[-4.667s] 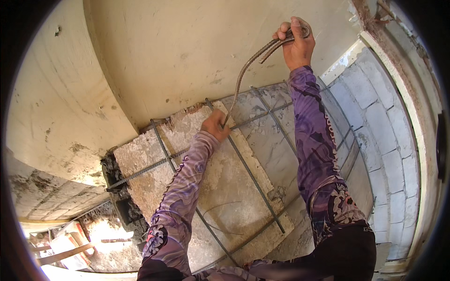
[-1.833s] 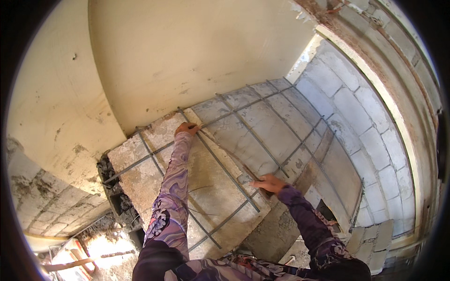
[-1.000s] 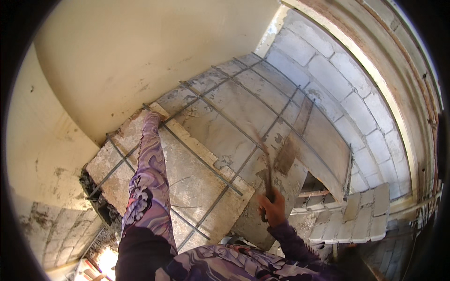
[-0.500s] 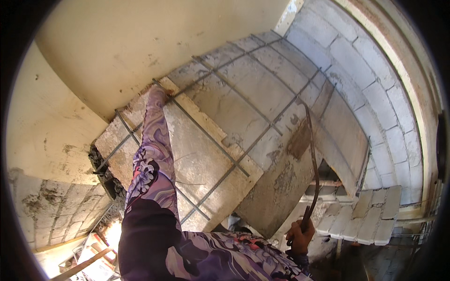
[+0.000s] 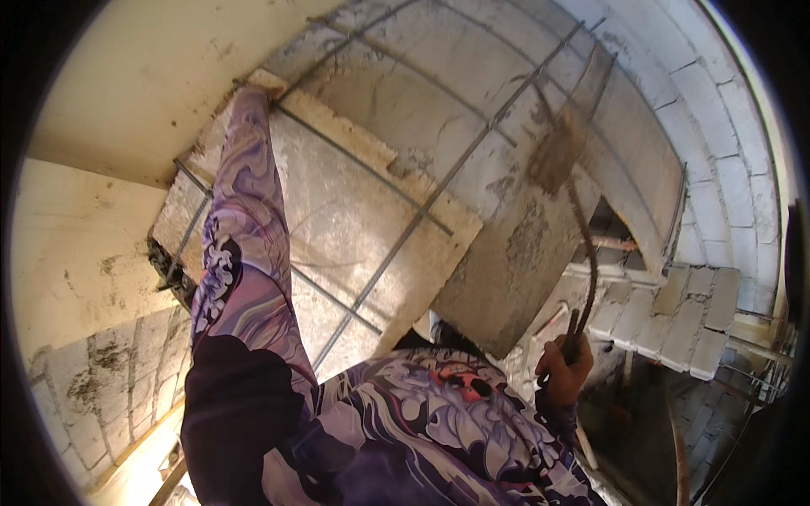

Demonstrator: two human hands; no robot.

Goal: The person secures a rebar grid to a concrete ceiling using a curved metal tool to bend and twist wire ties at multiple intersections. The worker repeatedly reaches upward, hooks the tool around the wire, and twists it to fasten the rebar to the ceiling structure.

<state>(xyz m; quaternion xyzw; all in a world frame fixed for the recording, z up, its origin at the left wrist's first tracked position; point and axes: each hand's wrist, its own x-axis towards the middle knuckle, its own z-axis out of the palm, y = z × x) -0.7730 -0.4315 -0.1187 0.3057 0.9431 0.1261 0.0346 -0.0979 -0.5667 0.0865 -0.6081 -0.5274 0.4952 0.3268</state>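
Observation:
My right hand (image 5: 567, 371) is closed round the lower end of a long, rusty, bent steel bar (image 5: 590, 268) at the lower right. The bar curves up over the concrete, and part of its upper length is smeared by motion. My left arm, in a purple patterned sleeve (image 5: 253, 185), reaches forward along the plaster wall to the far left part of the rebar grid (image 5: 413, 221). The left hand there is almost wholly hidden behind the cuff, so its fingers do not show. Crossed bars of the grid lie over boards and a concrete surface (image 5: 523, 253).
A plaster wall (image 5: 152, 93) stands at the left, with rough blockwork (image 5: 110, 371) beneath it. Pale block wall (image 5: 717, 126) curves along the right. An opening (image 5: 609, 226) gapes beside the concrete; stacked blocks (image 5: 675, 320) and a dark drop lie at lower right.
The view has shifted, so the grid sits higher and farther left. My right hand still grips the bent bar, whose upper part is now blurred. My left arm stays stretched out to the grid.

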